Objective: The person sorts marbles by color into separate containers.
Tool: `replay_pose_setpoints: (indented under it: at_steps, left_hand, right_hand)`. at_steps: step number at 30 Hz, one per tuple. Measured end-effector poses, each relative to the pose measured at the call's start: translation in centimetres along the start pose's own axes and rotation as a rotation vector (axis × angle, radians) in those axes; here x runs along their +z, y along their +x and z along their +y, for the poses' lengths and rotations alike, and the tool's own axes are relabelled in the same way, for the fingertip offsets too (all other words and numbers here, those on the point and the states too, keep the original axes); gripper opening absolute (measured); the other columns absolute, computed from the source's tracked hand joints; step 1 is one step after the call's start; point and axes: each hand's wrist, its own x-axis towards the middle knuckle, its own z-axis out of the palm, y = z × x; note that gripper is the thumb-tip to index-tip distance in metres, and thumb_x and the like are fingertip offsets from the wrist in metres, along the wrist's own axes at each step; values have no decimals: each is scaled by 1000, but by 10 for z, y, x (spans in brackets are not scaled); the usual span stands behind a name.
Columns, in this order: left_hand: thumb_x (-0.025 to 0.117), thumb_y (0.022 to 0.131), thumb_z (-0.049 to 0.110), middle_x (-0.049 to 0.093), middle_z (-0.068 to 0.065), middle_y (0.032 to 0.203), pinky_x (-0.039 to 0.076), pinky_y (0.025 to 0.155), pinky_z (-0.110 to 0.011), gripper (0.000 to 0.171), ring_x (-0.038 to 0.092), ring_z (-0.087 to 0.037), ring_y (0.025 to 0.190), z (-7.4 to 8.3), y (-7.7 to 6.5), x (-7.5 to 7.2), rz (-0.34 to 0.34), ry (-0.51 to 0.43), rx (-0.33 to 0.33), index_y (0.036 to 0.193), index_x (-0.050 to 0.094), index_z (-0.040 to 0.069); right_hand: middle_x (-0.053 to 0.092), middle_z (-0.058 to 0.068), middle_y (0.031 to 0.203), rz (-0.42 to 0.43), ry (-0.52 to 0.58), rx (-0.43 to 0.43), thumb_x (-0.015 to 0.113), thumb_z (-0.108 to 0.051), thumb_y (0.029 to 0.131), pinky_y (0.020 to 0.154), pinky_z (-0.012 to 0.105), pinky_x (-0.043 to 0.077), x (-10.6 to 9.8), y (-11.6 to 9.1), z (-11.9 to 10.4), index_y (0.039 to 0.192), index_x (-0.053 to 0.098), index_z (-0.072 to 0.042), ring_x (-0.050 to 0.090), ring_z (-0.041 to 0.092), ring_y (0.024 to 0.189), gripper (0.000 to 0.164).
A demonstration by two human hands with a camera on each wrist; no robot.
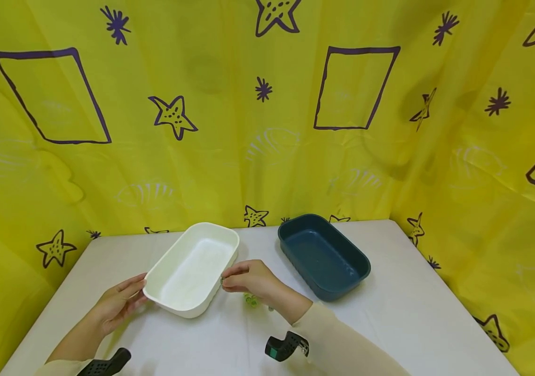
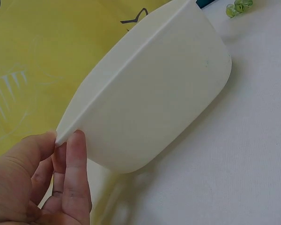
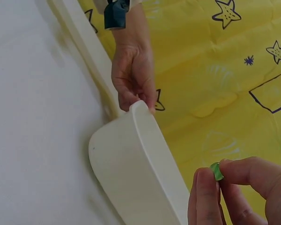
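Note:
My left hand (image 1: 119, 304) pinches the near-left rim of a white rectangular tub (image 1: 194, 265), thumb on top and fingers beneath, as the left wrist view shows. Whether the tub's base lies flat on the table, I cannot tell. Between the thumb and fingertips of my right hand (image 1: 254, 279) is a small, shiny green bead (image 3: 217, 171), mostly covered by the fingers. That hand is by the tub's right rim. More green see-through beads (image 1: 251, 300) lie on the table below the right hand, partly hidden by it; the left wrist view also shows a cluster of beads (image 2: 239, 7).
A dark teal tub (image 1: 324, 258) stands to the right of the white one, apart from it. Both are on a table with a white cloth (image 1: 404, 308). A yellow patterned curtain (image 1: 220, 172) hangs behind the table and along its sides.

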Motion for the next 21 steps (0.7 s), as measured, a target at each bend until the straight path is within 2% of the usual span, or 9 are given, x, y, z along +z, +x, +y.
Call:
replay_pose_setpoints:
  at_steps: [9, 21]
  left_hand:
    - [59, 100, 16, 67, 10, 92, 57, 79, -18, 25, 67, -5, 84, 0, 0, 0, 4, -18, -7, 87, 70, 35]
    - [59, 100, 17, 67, 11, 93, 57, 81, -19, 24, 67, -5, 85, -1, 0, 0, 6, -14, -6, 87, 69, 35]
  right_hand:
    - [69, 5, 86, -44, 72, 75, 66, 2, 90, 84, 28, 59, 9, 9, -4, 109, 67, 11, 67, 10, 77, 22]
    - [67, 6, 79, -41, 127, 124, 65, 8, 88, 82, 29, 60, 21, 33, -6, 109, 65, 15, 66, 12, 72, 22]
